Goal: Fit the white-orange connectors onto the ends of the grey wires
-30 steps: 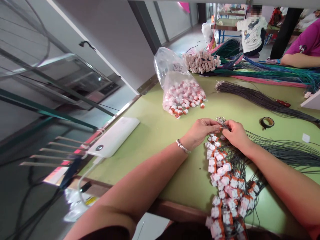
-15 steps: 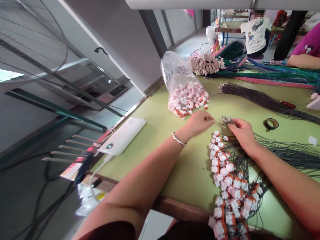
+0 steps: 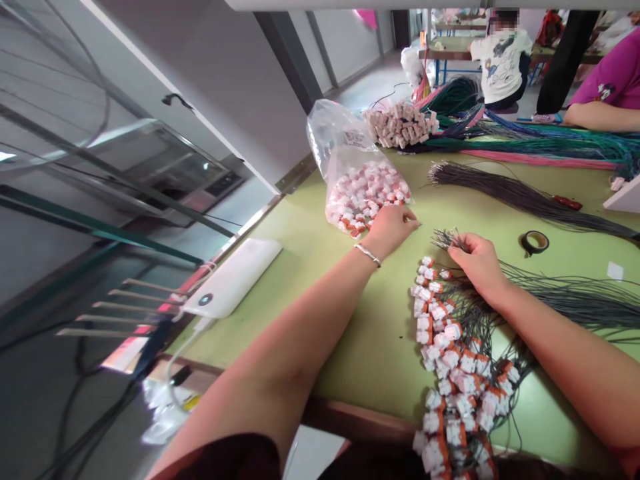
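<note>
Head view: my left hand (image 3: 391, 227) rests, fingers curled and loosely closed, against the spilled white-and-orange connectors (image 3: 367, 193) at the mouth of the clear bag (image 3: 340, 143), though I cannot tell whether it has one. My right hand (image 3: 477, 263) pinches the bared wire ends (image 3: 447, 238) just above the wired connectors (image 3: 453, 360). Bare green bench (image 3: 320, 267) lies open leftward to its near edge by the white power bank (image 3: 233, 277).

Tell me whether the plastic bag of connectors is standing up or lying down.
Lying down. The plastic bag rests on its side on the table, connectors spilling from its mouth.
</note>
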### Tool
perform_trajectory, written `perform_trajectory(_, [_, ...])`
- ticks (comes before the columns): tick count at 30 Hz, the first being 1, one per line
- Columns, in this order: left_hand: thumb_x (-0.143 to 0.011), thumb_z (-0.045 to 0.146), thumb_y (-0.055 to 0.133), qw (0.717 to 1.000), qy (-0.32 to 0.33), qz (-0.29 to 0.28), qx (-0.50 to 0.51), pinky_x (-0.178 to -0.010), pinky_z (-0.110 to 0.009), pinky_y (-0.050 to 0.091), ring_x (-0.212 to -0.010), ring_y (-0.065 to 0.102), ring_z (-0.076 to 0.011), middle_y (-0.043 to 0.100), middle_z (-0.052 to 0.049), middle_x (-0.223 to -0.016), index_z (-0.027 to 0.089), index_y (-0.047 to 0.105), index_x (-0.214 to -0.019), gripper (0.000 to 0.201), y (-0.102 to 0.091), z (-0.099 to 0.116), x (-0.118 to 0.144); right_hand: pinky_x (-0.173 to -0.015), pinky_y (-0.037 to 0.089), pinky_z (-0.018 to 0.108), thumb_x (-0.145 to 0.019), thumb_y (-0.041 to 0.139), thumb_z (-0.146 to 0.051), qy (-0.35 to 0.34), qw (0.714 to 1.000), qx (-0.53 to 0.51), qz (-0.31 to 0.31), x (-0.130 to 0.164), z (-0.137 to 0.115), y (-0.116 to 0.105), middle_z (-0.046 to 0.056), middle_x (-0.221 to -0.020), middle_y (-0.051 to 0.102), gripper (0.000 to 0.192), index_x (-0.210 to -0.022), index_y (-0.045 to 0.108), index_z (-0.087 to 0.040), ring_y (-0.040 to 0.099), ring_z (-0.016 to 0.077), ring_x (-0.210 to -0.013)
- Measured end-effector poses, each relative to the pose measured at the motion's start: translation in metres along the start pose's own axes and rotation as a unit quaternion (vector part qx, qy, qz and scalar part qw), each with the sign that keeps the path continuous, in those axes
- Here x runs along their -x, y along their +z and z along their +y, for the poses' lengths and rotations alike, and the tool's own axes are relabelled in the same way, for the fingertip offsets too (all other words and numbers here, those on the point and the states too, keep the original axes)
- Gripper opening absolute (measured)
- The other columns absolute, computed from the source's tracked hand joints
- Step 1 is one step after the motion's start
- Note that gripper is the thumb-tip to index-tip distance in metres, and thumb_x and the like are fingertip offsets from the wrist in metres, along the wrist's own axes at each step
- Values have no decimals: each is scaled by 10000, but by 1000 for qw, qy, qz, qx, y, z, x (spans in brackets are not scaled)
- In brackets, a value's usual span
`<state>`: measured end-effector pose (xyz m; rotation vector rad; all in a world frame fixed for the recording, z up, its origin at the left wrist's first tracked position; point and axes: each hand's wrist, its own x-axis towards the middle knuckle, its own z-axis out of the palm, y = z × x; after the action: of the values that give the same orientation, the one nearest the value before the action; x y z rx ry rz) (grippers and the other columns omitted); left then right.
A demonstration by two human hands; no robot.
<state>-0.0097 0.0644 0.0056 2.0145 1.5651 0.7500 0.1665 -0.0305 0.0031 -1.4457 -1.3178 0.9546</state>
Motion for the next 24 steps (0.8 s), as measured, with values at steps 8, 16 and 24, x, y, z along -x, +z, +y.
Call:
perform_trajectory(8, [-783,375,665,914,-121,-151,356,-417,-213,136,-389,258,-32,397,65,-466,115,677,-844,267,-10,26,59,-540,317,249,-607,521,-283,-23,1000,16,10,4,-5,-2,-39,-563,461,99,-606,521,-184,381,112,-572])
perform_trajectory(16, [-721,175,716,878,-131,-159,432,-425,-171,296,-424,422,-27,568,30,-546,110,644,-774,111,-2,37,66,-520,296,239,-580,510,-226,-73,997,21,16,2,3,2,-55,-544,409,55,-576,464,-196,348,100,-555])
perform_trajectory(24, [-765,123,676,869,-153,-151,446,-414,-154,364,-409,487,-37,579,17,-517,101,615,-707,87,1,36,67,-516,326,239,-601,532,-256,-64,997,14,-30,5,-1,2,-46,-539,460,71,-612,512,-188,386,103,-533])
